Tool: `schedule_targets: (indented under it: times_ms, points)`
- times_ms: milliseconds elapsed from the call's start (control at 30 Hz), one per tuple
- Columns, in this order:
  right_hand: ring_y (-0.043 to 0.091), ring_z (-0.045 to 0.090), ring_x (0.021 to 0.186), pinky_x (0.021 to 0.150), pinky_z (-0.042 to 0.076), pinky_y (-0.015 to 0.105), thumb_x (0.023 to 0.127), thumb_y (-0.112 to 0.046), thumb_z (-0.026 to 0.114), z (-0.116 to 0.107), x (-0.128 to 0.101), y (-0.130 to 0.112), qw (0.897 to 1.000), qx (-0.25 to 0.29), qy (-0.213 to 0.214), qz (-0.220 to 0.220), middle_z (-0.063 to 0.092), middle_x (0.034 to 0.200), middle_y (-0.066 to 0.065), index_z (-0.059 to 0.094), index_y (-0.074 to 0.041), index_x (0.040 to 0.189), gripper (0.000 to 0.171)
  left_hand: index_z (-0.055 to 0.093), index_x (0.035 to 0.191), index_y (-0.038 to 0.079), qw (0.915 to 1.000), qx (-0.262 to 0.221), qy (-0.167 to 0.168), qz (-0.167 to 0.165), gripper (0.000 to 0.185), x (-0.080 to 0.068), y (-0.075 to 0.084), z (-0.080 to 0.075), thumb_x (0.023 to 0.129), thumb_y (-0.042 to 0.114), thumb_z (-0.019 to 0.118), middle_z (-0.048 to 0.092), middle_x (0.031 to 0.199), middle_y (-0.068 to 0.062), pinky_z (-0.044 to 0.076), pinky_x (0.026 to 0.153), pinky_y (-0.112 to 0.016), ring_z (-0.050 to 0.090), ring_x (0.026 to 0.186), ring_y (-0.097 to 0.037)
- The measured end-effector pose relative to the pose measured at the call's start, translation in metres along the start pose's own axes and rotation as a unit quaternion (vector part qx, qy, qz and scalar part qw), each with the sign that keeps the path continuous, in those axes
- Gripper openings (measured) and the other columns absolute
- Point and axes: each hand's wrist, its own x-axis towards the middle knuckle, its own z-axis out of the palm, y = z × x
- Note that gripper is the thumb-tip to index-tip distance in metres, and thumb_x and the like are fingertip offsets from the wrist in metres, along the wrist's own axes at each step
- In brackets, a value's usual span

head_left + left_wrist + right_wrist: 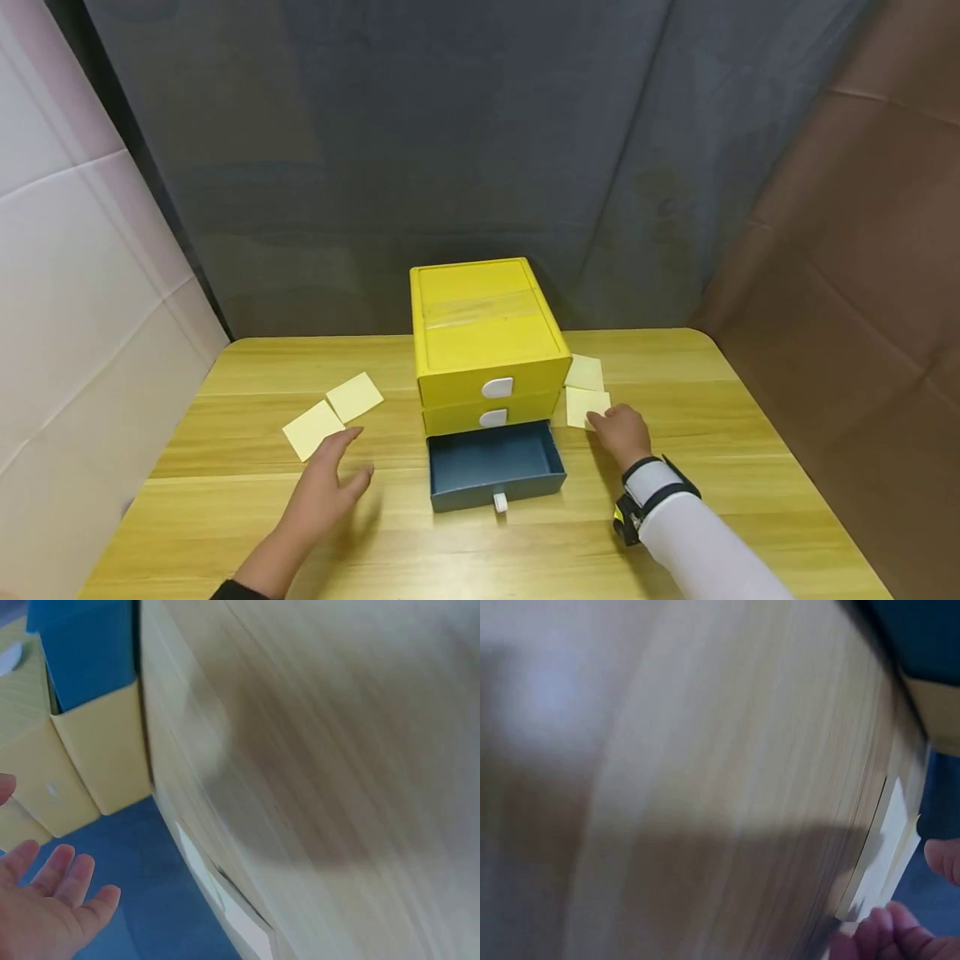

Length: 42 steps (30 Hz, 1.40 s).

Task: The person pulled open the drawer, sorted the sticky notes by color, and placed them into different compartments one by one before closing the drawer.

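Note:
My left hand (pixel 326 479) hovers over the table with thumb and fingers spread and nothing in them. Just beyond its fingertips lie two pale yellow sticky notes, a nearer one (pixel 313 430) and a farther one (pixel 355 397). In the left wrist view the fingers (pixel 71 877) are apart and loosely bent. On the other side, my right hand (pixel 622 435) reaches to the near right sticky note (pixel 585 406), fingertips right at its edge. The right wrist view shows a gap between the thumb (pixel 945 859) and the fingers. Another sticky note (pixel 585 372) lies behind that one.
A yellow drawer box (pixel 480 321) stands at the table's middle back, between the pairs of notes. Its dark blue bottom drawer (pixel 498 493) is pulled out toward me. Two upper drawers with white handles are closed. A dark curtain (pixel 450 167) hangs behind the wooden table (pixel 487 558).

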Motion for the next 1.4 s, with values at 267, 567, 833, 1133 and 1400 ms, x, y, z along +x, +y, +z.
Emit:
schedule_targets:
  times_ms: [267,567,833,1133,1400]
  points:
    - [0.048,0.058,0.088,0.077,0.048,0.055,0.087,-0.041,0.062,-0.005,0.009,-0.005,0.994,-0.104,-0.015,0.022,0.063,0.089,0.033,0.064,0.016,0.084,0.057,0.05,0.134,-0.002,0.9989,0.018,0.026,0.035,0.054,-0.017,0.011,0.007,0.085,0.009,0.071,0.052,0.133,-0.02,0.043,0.098,-0.06,0.047,0.124,-0.043]
    - [0.049,0.054,0.103,0.086,0.045,0.052,0.083,-0.047,0.067,-0.003,0.011,-0.01,0.984,-0.162,-0.033,0.063,0.061,0.101,0.035,0.059,0.022,0.099,0.071,0.054,0.132,0.0,0.9982,0.025,0.03,0.046,0.053,-0.027,0.02,0.019,0.083,0.007,0.074,0.055,0.129,-0.015,0.045,0.098,-0.054,0.051,0.121,-0.037]
    - [0.049,0.052,0.105,0.088,0.044,0.053,0.083,-0.043,0.07,0.0,0.007,-0.014,0.986,-0.151,-0.04,0.066,0.058,0.103,0.036,0.056,0.023,0.102,0.07,0.055,0.131,0.0,0.9969,0.021,0.041,0.063,0.054,-0.032,0.024,0.023,0.082,0.007,0.075,0.057,0.128,-0.014,0.045,0.098,-0.052,0.053,0.12,-0.034]
    - [0.05,0.057,0.093,0.079,0.049,0.054,0.078,-0.033,0.078,0.005,0.002,-0.016,0.994,-0.1,-0.017,0.039,0.059,0.096,0.036,0.055,0.021,0.096,0.062,0.054,0.131,0.0,0.9973,0.022,0.04,0.059,0.053,-0.037,0.022,0.024,0.083,0.009,0.074,0.057,0.128,-0.014,0.046,0.098,-0.052,0.054,0.12,-0.035]
    - [0.049,0.059,0.09,0.078,0.05,0.054,0.077,-0.019,0.081,0.012,0.0,-0.013,0.999,-0.03,-0.01,0.042,0.057,0.098,0.036,0.044,0.019,0.105,0.06,0.054,0.131,0.0,0.9976,0.021,0.038,0.054,0.053,-0.038,0.02,0.026,0.082,0.007,0.075,0.056,0.129,-0.015,0.045,0.098,-0.053,0.053,0.12,-0.036]
